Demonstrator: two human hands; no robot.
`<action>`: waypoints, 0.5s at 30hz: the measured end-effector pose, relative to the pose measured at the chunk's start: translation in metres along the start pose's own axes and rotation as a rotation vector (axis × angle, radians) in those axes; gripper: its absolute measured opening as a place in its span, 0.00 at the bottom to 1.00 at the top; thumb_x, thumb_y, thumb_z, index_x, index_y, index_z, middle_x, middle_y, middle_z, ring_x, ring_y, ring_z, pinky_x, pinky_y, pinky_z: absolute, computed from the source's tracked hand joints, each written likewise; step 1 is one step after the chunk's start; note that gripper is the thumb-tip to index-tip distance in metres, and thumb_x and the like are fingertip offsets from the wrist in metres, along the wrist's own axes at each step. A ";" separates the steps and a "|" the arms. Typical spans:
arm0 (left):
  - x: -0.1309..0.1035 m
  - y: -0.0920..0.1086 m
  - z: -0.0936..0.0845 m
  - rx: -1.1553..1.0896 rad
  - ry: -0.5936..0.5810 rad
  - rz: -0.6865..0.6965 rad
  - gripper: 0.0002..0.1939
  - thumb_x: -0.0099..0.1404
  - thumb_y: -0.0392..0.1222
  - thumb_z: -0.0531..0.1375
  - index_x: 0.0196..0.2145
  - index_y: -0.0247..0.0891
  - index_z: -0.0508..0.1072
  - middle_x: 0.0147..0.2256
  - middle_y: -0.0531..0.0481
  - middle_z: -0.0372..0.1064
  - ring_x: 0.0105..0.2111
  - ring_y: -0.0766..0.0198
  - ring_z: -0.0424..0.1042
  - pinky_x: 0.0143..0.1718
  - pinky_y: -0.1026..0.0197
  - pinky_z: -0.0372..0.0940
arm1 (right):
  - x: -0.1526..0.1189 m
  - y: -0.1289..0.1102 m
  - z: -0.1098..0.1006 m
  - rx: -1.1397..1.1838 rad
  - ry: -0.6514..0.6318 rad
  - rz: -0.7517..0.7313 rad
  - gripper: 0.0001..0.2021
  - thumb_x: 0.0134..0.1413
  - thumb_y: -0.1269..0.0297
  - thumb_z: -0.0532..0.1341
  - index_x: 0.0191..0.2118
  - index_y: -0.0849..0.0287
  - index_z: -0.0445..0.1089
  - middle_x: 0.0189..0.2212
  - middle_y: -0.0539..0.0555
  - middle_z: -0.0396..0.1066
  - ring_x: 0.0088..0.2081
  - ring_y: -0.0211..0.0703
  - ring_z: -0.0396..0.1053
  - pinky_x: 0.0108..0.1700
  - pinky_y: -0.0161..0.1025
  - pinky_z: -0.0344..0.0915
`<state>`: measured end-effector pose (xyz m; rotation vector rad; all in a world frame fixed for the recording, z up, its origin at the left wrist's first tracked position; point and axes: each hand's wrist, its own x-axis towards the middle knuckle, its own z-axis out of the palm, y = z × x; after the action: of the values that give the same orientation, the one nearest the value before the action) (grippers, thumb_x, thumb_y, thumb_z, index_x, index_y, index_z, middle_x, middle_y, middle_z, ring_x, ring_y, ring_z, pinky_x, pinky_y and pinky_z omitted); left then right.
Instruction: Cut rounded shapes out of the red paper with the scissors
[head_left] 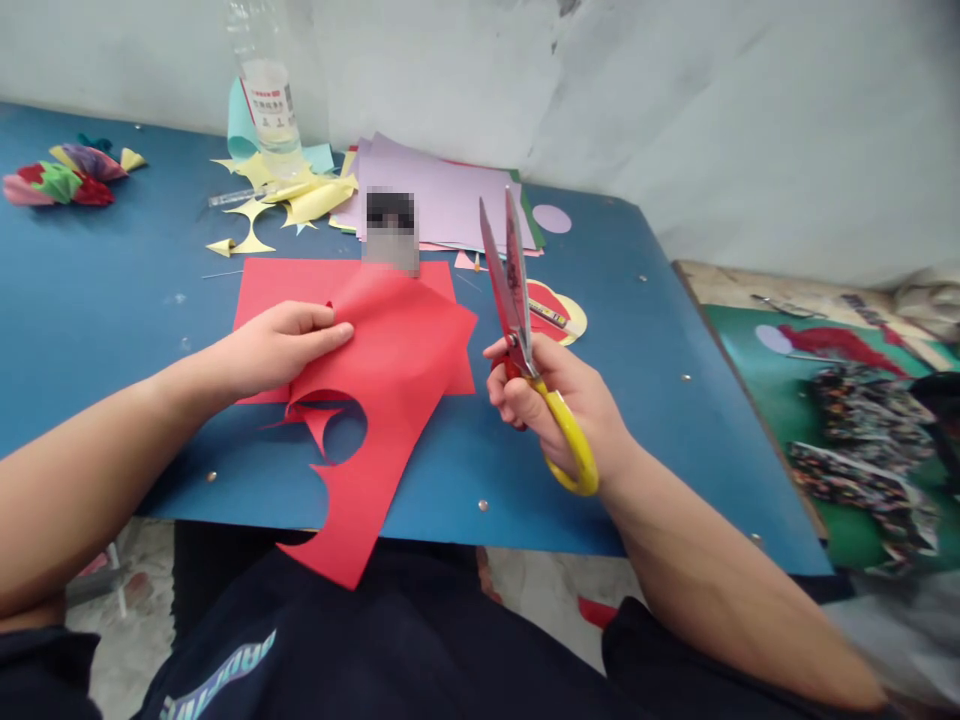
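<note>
A sheet of red paper [405, 350] with round cut-outs along its near left edge is pinched in my left hand [277, 345], thumb on top. Its lower strip hangs past the table's front edge. Beneath it lies another red sheet [262, 283], flat on the table. In my right hand [555, 400] is a pair of scissors [516, 300] with yellow and red handles. Their blades point up and away, slightly parted, to the right of the paper and apart from it. Close behind the scissors lie red and cream paper circles [574, 318] with a small blade-like tool [547, 312] on top.
A plastic bottle [270, 110] stands at the back among yellow paper scraps [259, 225]. A stack of lilac and other coloured paper [450, 195] lies by the wall. Crinkled coloured pieces [67, 180] sit far left. Patterned cloth [870, 420] rests on the green surface at right.
</note>
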<state>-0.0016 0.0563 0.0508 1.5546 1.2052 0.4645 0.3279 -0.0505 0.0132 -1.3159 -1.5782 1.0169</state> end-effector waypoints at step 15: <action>0.005 -0.004 0.009 -0.114 0.057 -0.388 0.20 0.62 0.51 0.76 0.30 0.43 0.68 0.24 0.58 0.59 0.22 0.67 0.60 0.21 0.62 0.64 | 0.000 -0.008 0.001 -0.119 -0.026 -0.069 0.31 0.67 0.29 0.69 0.52 0.55 0.74 0.28 0.47 0.72 0.26 0.40 0.66 0.31 0.39 0.65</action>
<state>0.0058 0.0565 0.0429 1.1809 1.4587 0.3167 0.3246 -0.0519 0.0200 -1.3235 -1.7144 0.9127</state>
